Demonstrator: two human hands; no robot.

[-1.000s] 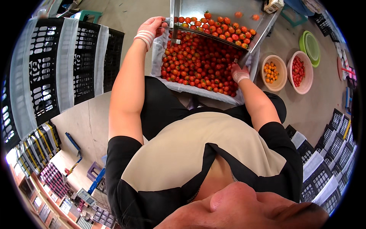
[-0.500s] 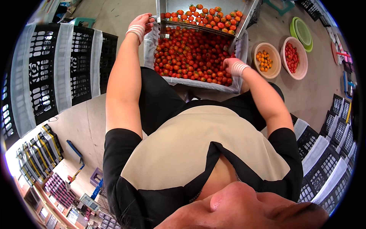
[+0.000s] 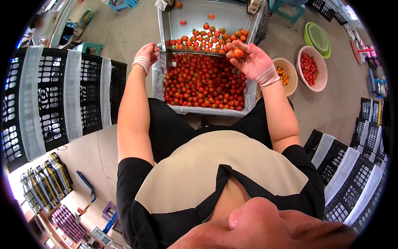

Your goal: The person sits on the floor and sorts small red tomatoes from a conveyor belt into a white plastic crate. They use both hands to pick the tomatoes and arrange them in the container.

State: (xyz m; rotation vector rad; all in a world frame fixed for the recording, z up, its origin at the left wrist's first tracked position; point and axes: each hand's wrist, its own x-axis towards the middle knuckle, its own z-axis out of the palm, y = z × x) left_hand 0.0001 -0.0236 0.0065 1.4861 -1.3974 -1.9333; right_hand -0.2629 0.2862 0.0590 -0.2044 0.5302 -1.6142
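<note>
My right hand [image 3: 253,62], in a thin glove with a banded cuff, is turned palm up over the right side of a metal tray [image 3: 182,33]. A red-orange cherry tomato [image 3: 239,53] rests in its bent fingers. My left hand [image 3: 146,56], gloved alike, is beside the tray's near left corner, fingers loosely bent and a little apart, with nothing visible in them. Loose tomatoes [image 3: 206,26] lie along the tray's near end, and a few blurred ones show farther up. Below the tray, many red tomatoes [image 3: 199,85] fill a crate with a pale lining [image 3: 182,109].
At the right stand a tub of orange tomatoes [image 3: 293,79], a pink tub of red tomatoes [image 3: 302,79] and green basins [image 3: 318,36]. Black slatted crates with pale strips [image 3: 52,95] stand at the left, more crates [image 3: 344,174] at the lower right. A teal stool [image 3: 290,14] stands beyond the tray.
My right hand has risen from the crate's right side to over the tray, now palm up with a tomato. My left hand's fingers have loosened at the tray's corner. The view has shifted.
</note>
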